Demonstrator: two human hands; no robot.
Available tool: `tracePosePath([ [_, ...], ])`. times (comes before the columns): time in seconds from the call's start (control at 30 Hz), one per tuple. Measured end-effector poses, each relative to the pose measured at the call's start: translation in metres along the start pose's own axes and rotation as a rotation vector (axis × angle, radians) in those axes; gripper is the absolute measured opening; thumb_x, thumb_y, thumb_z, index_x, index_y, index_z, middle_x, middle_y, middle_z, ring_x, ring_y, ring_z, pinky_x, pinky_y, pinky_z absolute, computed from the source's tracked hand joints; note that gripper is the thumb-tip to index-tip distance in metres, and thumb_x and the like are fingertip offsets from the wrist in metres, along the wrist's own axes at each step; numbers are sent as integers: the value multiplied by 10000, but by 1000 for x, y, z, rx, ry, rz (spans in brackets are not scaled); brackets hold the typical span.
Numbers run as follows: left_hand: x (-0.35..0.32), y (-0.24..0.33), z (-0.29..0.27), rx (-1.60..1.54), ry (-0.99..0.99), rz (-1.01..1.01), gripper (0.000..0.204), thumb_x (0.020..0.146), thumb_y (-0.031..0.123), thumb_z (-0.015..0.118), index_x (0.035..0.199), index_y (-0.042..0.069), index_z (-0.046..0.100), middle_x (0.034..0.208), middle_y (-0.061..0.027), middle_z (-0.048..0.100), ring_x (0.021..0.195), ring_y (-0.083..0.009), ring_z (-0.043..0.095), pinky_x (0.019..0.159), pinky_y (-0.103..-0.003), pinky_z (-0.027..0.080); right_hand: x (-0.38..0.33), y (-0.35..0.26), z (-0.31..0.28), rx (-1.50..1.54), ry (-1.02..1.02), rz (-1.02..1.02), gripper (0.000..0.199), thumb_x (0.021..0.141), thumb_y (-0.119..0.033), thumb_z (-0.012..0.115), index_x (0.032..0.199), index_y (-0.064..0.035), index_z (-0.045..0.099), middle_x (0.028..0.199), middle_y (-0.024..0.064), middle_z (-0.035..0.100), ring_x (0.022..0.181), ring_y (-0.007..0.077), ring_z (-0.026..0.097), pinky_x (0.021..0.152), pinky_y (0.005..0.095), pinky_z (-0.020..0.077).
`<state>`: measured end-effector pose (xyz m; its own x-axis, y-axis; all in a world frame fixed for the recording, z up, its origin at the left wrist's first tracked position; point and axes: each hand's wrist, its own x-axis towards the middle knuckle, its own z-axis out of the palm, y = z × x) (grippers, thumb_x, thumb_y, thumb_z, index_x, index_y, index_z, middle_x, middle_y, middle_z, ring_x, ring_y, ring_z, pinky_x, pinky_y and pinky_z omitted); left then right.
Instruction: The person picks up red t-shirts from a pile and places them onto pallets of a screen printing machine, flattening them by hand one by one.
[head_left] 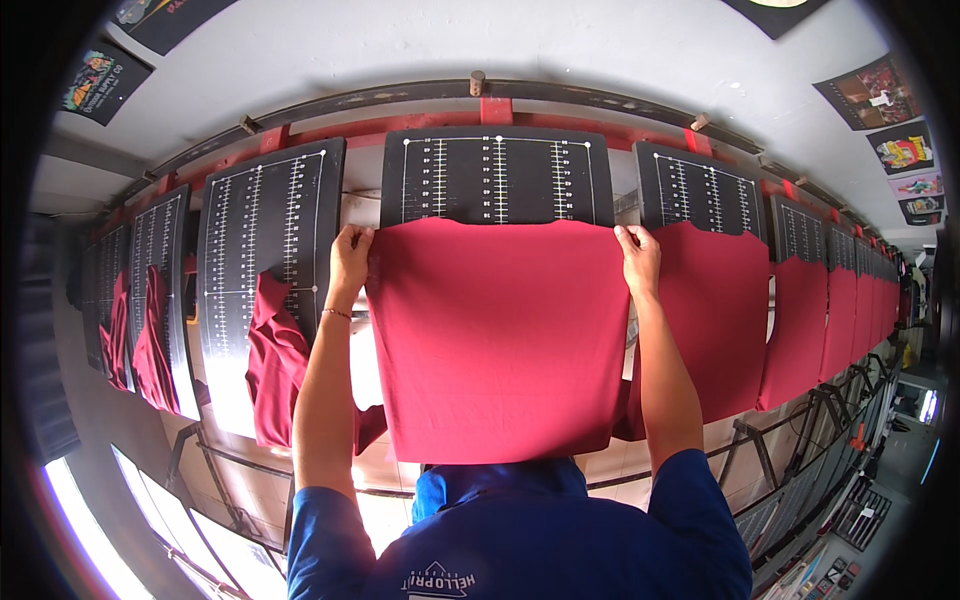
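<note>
A dark red fabric panel [500,330], cut like the body of a shirt, lies spread over the black board [470,180] in the middle. White ruler lines mark the bare upper part of that board. My left hand [350,258] pinches the panel's upper left corner, fingers closed at the board's left edge. At the opposite corner, my right hand [640,255] grips the cloth between thumb and fingers. The panel's top edge runs nearly straight between both hands, and its lower edge hangs close to my blue shirt [560,540].
To the right, a red panel [700,310] lies flat on the neighbouring board, with several more beyond. On the left board [225,320], a crumpled red piece [275,360] hangs in folds; boards farther left carry similar pieces. A dark metal rail [400,97] runs behind the boards.
</note>
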<state>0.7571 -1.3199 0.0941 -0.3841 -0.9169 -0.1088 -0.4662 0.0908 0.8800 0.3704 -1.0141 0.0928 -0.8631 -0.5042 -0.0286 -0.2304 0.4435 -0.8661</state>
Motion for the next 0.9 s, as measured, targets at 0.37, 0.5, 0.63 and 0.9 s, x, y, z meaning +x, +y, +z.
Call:
tracePosePath([
  [0.37, 8, 0, -3, -7, 22, 8, 261, 991, 213, 648, 847, -2, 615, 690, 6, 525, 673, -78, 432, 606, -282, 396, 4, -3, 2, 11, 31, -37, 263, 945, -238, 717, 931, 23, 693, 717, 37, 644, 668, 94, 540, 636, 301, 455],
  [0.5, 7, 2, -3, -57, 13, -3, 259, 995, 215, 645, 852, 1, 614, 698, 8, 529, 680, -70, 432, 607, -275, 392, 4, -3, 0, 11, 38, -20, 268, 949, -246, 715, 930, 20, 695, 721, 27, 642, 670, 90, 534, 635, 299, 454],
  [0.63, 10, -3, -3, -29, 15, 3, 252, 1000, 219, 641, 860, 10, 615, 710, 17, 526, 686, -65, 430, 611, -270, 391, 4, -5, 1, 11, 36, -26, 263, 952, -248, 713, 927, 13, 696, 713, 15, 626, 660, 87, 513, 628, 297, 446],
  [0.9, 10, -5, -1, -61, 42, -22, 250, 999, 221, 642, 857, 17, 614, 701, 27, 503, 684, -66, 415, 606, -272, 386, 4, -6, 0, 15, 44, 16, 248, 976, -235, 692, 940, 10, 706, 759, -27, 618, 720, 57, 497, 677, 256, 441],
])
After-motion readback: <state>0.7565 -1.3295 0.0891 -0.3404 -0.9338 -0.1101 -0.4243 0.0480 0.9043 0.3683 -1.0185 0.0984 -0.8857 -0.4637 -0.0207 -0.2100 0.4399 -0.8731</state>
